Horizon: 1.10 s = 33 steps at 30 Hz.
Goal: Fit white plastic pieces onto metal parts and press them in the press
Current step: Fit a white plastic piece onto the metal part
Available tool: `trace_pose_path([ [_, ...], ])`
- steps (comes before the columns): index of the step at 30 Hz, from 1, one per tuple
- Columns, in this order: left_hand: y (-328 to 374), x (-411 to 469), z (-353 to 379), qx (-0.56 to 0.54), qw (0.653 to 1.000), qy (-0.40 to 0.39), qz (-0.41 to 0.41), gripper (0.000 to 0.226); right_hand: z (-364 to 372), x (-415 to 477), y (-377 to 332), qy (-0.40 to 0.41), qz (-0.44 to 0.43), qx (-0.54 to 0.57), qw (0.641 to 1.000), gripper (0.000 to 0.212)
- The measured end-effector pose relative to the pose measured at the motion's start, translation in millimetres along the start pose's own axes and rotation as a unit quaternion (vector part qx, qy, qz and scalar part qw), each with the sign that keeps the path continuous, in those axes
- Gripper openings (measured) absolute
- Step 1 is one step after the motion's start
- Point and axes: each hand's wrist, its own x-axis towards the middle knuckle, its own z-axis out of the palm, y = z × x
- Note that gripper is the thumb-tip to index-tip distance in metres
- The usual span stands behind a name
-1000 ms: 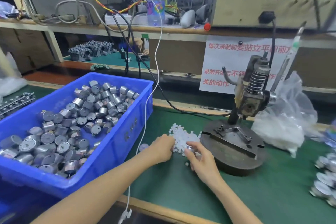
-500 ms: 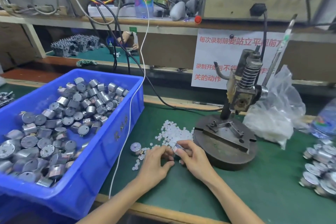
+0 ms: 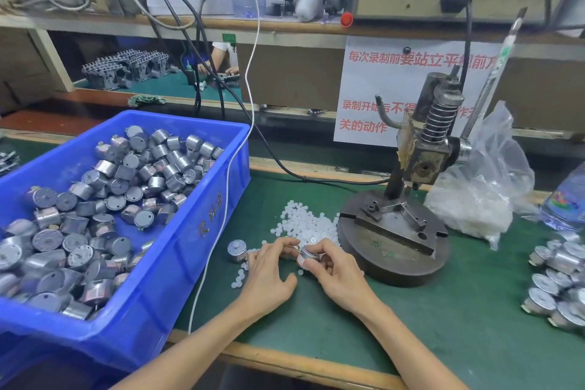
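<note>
Resting on the green tabletop [image 3: 411, 320] near its front edge, both forearms are reaching in from the near side. The right hand [image 3: 335, 272] is holding a metal part [image 3: 308, 254], a short silver cylinder, with its fingers [image 3: 319, 247] curled and pinching the part's sides. The left hand [image 3: 269, 275] is meeting it from the left, its fingertips [image 3: 289, 242] pressed together at the part's top; whether a white piece is held there cannot be told.

Just left of the left hand, a second metal part [image 3: 236, 251] is standing upright on the tabletop. White plastic pieces [image 3: 304, 222] are lying in a loose heap just beyond the hands, with a few scattered ones [image 3: 238, 279] beside the left hand.

Sitting immediately right of the heap is the press [image 3: 421, 168], its round base [image 3: 395, 250] touching the tabletop and its spring column rising behind. At the near left, a blue bin [image 3: 177, 247] is holding many metal cylinders [image 3: 104, 199]. At the right edge, a group of more silver parts [image 3: 560, 275] is lying on the tabletop. Beyond the press, a clear plastic bag [image 3: 487, 187] of white pieces is slumping against the far edge. A white cable [image 3: 221, 215] is hanging over the bin's right wall. Farther back, a paper notice [image 3: 380, 89] with red characters is hanging below a cluttered shelf [image 3: 190, 25].
</note>
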Motion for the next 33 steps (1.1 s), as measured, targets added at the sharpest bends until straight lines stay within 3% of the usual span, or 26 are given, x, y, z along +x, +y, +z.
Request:
trace_pose_path([
  [17,-2.5,2.1,2.2,0.034,0.999,0.011,0.012,0.043,2.8,2.1,1.5,-0.008,-0.033,-0.012,0.999,0.005],
  [26,1.4,-1.4,-0.9,-0.041,0.995,0.084,-0.019,0.064,5.0,-4.8,0.7,0.001,-0.175,-0.166,0.970,0.014],
  [33,-0.5,-0.6,0.3,-0.047,0.994,0.094,-0.017,0.068,2.8,-6.5,-5.0,-0.016,-0.198,-0.222,0.955,0.023],
])
